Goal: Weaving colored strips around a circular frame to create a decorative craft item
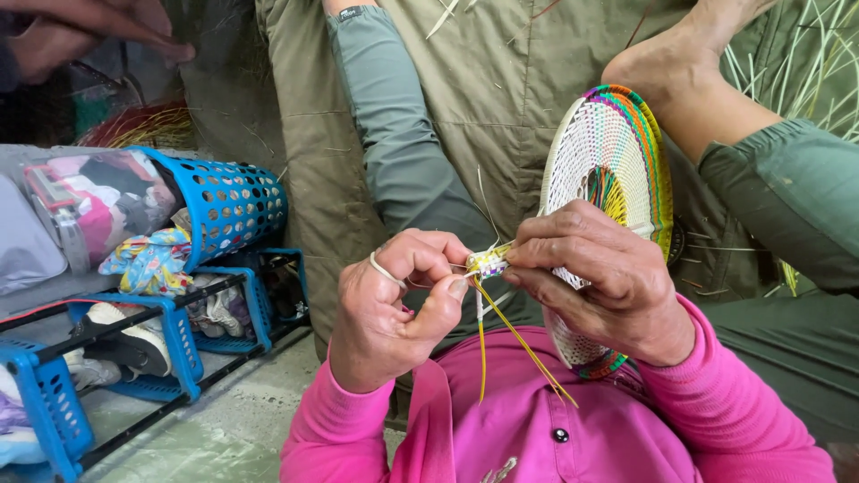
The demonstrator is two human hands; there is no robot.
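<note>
Nearest the camera, a bright pink shirt with one dark button, sleeves running up to both wrists. Just above, the left hand, fingers curled closed, thumb and forefinger pinching a thin pale strand that loops over the forefinger and leads to the work. Opposite, the right hand, also closed, gripping the round woven disc by its near rim, fingertips meeting the left hand's at a small yellow-and-white woven knot. From that knot, loose yellow strips hanging down over the shirt. Disc held upright and edge-tilted between the hands and the lap beyond: white lattice weave in the middle, banded rim of green, yellow, purple and orange (lower rim partly hidden behind the right palm).

Behind the disc, legs in grey-green trousers stretched over an olive cloth, one bare foot at upper right. Scattered green-yellow straw beyond the foot. At left, on the concrete floor, a rack of blue plastic baskets stuffed with cloth and shoes. Far upper left, another person's hand, blurred.
</note>
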